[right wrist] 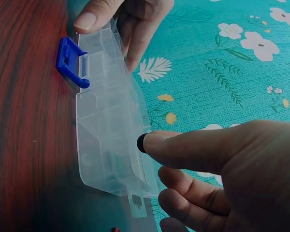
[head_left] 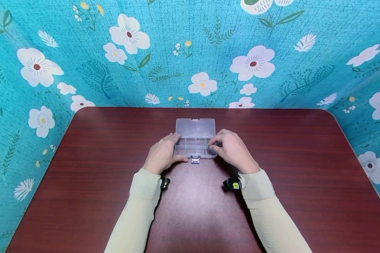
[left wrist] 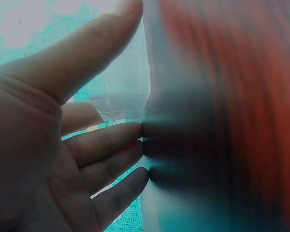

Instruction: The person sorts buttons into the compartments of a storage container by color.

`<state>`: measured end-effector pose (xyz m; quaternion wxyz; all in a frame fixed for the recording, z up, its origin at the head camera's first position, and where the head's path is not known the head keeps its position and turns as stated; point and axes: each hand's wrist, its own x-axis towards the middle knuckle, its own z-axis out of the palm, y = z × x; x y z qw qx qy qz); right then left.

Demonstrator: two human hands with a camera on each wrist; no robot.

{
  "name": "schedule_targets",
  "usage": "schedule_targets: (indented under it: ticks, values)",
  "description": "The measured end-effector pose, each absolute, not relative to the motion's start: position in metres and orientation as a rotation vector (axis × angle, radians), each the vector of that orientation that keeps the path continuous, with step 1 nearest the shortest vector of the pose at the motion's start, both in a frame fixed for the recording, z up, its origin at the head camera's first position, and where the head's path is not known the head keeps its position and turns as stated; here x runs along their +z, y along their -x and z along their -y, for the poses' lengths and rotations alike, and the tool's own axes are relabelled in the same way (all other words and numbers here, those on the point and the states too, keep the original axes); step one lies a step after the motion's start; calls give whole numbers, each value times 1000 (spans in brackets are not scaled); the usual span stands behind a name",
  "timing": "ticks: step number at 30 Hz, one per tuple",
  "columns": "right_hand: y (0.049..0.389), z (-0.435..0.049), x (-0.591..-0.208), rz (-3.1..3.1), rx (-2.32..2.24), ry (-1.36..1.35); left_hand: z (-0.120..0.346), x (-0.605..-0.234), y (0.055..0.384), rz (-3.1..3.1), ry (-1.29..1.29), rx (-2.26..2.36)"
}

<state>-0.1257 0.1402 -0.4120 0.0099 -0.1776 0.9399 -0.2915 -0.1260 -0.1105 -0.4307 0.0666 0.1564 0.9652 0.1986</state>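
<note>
A clear plastic compartment box (head_left: 195,156) lies on the table with its lid (head_left: 195,127) raised at the back. Its blue latch (right wrist: 70,63) hangs down at the front. My left hand (head_left: 163,153) rests at the box's left end, thumb along the front edge and fingers beside the left wall. In the left wrist view the fingers (left wrist: 108,145) are fairly straight, tips down at the table. My right hand (head_left: 231,147) is over the right-end compartments, thumb and index finger pinching a small black round piece (right wrist: 141,143). A bit of green shows by those fingertips in the head view.
The dark red-brown wooden table (head_left: 98,175) has rounded back corners. Behind it and at the sides hangs a turquoise floral cloth (head_left: 171,52). Small black wrist devices (head_left: 232,184) sit under both sleeves. A tiny red thing (right wrist: 116,229) peeks in at the right wrist view's bottom edge.
</note>
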Motion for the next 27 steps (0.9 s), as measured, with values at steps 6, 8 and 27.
schedule_targets:
  ticks: [6,8,27]
  values:
    - [126,-138,-414,-2934,-896,565,110,-430,126,-2904,-463,600]
    - [126,-137,-415,-2934,-895,575,110,-430,126,-2903,-461,600]
    - [126,-135,-419,-2903,-836,565,110,-431,127,-2901,-454,599]
